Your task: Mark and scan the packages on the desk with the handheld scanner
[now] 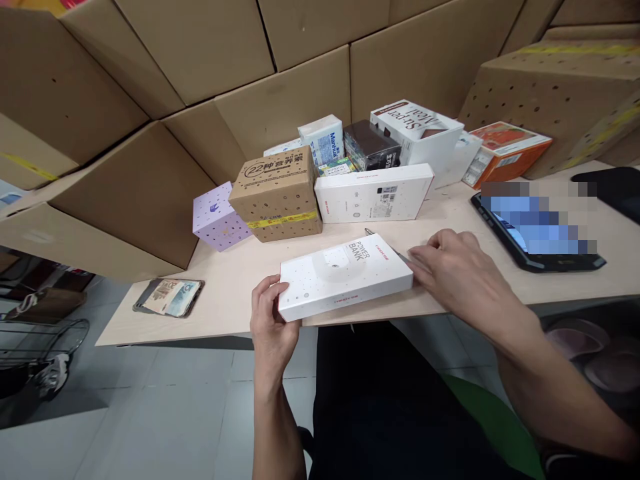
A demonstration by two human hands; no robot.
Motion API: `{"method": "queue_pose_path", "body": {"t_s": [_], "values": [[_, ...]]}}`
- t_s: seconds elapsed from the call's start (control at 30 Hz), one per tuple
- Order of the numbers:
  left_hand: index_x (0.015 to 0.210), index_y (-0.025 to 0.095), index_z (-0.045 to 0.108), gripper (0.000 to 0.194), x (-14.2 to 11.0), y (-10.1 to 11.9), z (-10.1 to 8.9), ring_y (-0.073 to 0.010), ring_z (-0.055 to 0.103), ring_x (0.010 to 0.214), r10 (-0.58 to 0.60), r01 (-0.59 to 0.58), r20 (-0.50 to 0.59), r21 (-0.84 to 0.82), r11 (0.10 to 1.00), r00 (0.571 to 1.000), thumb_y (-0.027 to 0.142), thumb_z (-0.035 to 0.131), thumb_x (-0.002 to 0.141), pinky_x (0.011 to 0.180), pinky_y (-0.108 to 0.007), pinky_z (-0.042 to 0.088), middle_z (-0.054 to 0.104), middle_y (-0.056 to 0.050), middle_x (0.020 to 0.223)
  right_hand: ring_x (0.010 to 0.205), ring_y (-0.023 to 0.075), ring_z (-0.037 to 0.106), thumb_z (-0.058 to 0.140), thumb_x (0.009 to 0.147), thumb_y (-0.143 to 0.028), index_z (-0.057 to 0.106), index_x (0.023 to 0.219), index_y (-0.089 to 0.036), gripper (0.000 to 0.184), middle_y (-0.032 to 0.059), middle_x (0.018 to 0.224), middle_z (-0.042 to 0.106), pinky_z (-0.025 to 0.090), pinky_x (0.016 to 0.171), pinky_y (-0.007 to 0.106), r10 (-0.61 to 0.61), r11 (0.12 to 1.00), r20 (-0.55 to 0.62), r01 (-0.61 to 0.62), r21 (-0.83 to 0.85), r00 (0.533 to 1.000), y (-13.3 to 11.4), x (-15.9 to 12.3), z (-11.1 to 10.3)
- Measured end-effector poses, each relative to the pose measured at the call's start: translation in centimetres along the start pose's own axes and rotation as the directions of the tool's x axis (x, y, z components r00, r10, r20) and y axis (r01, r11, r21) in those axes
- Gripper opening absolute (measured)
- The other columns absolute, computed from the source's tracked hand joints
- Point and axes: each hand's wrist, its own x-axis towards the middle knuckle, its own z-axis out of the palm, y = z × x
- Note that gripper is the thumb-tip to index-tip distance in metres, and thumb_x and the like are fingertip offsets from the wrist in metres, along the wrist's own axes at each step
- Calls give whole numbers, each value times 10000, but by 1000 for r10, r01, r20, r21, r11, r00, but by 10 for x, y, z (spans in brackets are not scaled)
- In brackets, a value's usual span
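Note:
A white power bank box (pixel 345 273) is tilted up at the front edge of the table, its printed face toward me. My left hand (pixel 273 310) is closed around the box's left end, with the thumb underneath. At the opposite end, my right hand (pixel 445 267) has its fingers pinched together close to the box's corner. A slim, dark pen-like tool (pixel 401 256) runs from those fingers behind the box, and a metallic tip shows past the top edge. Most of that tool is hidden. Just behind stands a second white box (pixel 375 195), upright on its long side.
Behind are a brown carton (pixel 277 193), a purple box (pixel 220 213), a white "Super Meal" box (pixel 417 130) and an orange box (pixel 507 153). A phone (pixel 537 227) lies right, and a phone-like item with banknotes (pixel 170 297) left. Large cardboard boxes (pixel 200 47) wall the back.

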Motion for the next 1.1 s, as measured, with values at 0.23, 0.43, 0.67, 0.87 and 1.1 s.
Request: {"method": "queue_pose_path", "body": {"t_s": [0.23,0.43,0.67,0.87,1.1], "values": [[1292,246,574,502,-7,6,-10,-237,539,1322,-36,28,154,51,998,987,19,534,846,718,-236,588,537,-117,1387,782,262,638,473,983,-334,696,908,-165,289,110,835,690,392,639,349,64,996,71,-68,52,995,5,-1,0],[1230,275,672,472,-10,4,-15,-217,585,1277,-13,21,157,-45,999,988,1,427,934,650,-217,582,603,-79,1370,590,170,613,678,861,-364,604,902,-220,166,4,667,660,438,618,317,396,801,-294,-171,574,870,20,-4,-14],[979,238,729,301,12,21,5,-204,646,1068,157,-162,-62,-101,982,986,13,542,907,931,-429,552,703,-33,1059,522,126,585,604,852,-199,528,868,-249,93,-41,663,675,475,484,257,255,170,-149,108,980,956,-15,22,-29],[990,236,708,262,18,28,25,-238,601,1127,208,-205,89,-48,978,974,54,537,907,1020,-503,483,721,-34,1033,613,104,607,594,874,-245,605,922,-195,70,5,781,714,496,564,238,-154,216,51,-16,976,987,-52,46,-32],[976,222,697,212,18,30,27,-222,594,1101,203,-201,122,-27,979,972,80,554,911,1006,-474,503,716,-41,1011,623,113,558,562,895,-347,570,831,-194,165,-14,690,632,421,598,253,-228,393,58,37,919,972,-63,53,-11]]}}
